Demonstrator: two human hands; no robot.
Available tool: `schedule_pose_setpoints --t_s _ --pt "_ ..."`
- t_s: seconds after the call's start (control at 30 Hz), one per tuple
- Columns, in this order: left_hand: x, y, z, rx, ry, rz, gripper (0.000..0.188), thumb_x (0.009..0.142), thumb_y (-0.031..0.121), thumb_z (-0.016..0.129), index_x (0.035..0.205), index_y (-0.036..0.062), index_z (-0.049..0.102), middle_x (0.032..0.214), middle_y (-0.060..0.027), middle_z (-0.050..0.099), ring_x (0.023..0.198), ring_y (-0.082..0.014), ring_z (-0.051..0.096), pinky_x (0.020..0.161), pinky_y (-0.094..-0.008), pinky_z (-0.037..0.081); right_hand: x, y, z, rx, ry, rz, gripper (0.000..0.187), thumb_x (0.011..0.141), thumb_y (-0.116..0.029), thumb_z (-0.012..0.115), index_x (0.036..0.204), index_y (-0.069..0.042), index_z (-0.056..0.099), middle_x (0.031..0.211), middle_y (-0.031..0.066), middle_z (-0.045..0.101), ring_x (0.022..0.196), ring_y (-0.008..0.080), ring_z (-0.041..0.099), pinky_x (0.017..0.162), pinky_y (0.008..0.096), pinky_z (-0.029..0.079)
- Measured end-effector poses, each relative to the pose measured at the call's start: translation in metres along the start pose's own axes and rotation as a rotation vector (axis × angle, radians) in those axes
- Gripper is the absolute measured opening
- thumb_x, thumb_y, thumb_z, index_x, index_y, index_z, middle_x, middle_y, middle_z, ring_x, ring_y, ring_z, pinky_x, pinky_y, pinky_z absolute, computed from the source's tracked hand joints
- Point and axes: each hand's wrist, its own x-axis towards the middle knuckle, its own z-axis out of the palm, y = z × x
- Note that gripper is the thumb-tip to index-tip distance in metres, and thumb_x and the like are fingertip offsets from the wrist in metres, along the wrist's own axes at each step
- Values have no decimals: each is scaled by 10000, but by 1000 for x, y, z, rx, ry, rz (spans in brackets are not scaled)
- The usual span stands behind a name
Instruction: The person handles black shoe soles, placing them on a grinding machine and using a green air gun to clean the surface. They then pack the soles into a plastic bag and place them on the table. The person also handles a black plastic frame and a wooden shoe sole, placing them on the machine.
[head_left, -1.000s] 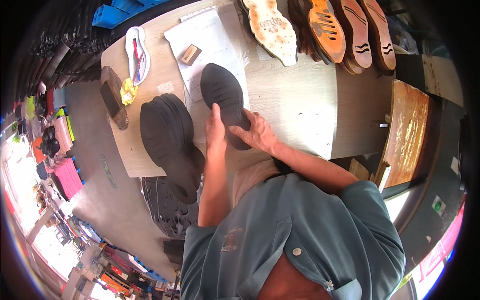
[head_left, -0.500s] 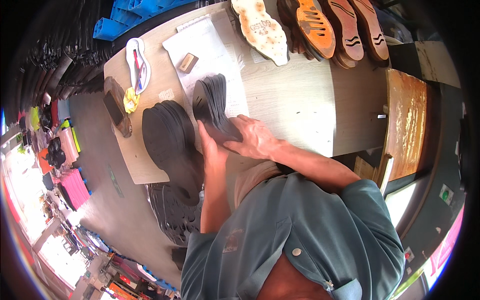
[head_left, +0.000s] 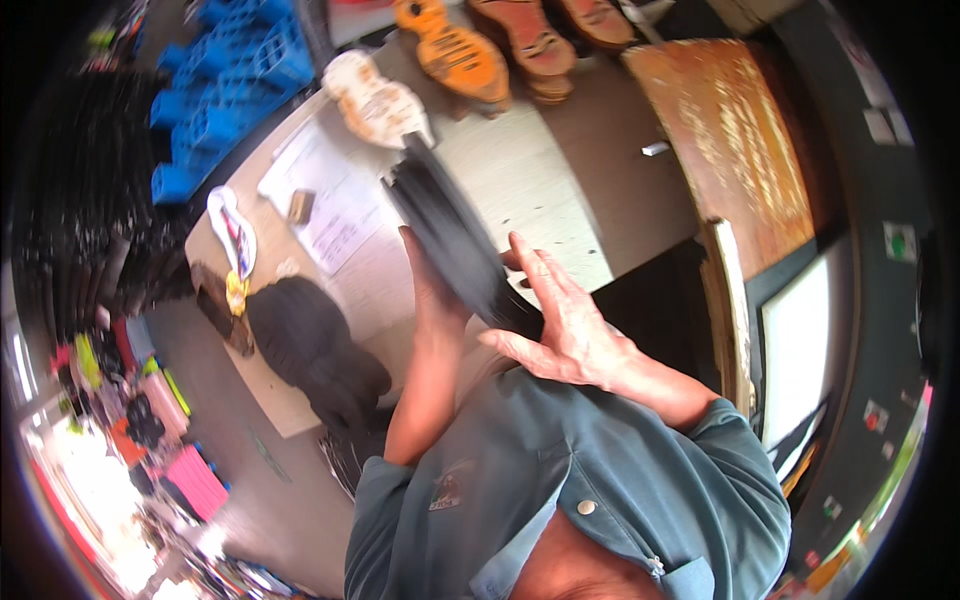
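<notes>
Hands (head_left: pixel 500 310) — sole stack (head_left: pixel 450 235) now lifted

The single view comes from the person's head and looks steeply down over the chest and a blue-green shirt (head_left: pixel 600 480), with both forearms rising into it from the lower edge. It sits close to the two hands (head_left: pixel 560 330) raised before it, while the pale bench (head_left: pixel 540 190) lies farther off, tilted across the upper middle of the picture. The fisheye lens bends straight edges near the rim, darkens the corners, and takes in the floor at the left.
</notes>
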Motion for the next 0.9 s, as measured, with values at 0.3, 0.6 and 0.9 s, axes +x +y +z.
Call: schedule_pose_setpoints --t_s 0.3,0.6,0.9 --pt "19 -95 131 816 -408 -98 744 1026 407 721 1545 -33 420 1480 -147 554 1340 -240 554 1150 -381 433 -76 38 -74 824 764 270 560 1138 -311 524 1592 -6 403 1414 137 630 1269 193 601 1082 350 489" --pt "31 -189 213 1197 -609 -36 500 965 142 784 1377 -52 577 1272 -155 716 1143 -234 690 1005 -381 545 -133 63 -158 240 1104 223 592 1064 -278 649 1518 51 459 1342 233 581 1250 307 590 1081 388 462" --pt "55 -268 318 1886 -675 249 576 914 313 797 1249 -88 555 991 -301 748 982 -469 735 863 -498 576 -204 76 -231 53 1162 68 466 1038 -126 646 1470 29 564 1451 199 590 1344 305 561 1122 416 464"
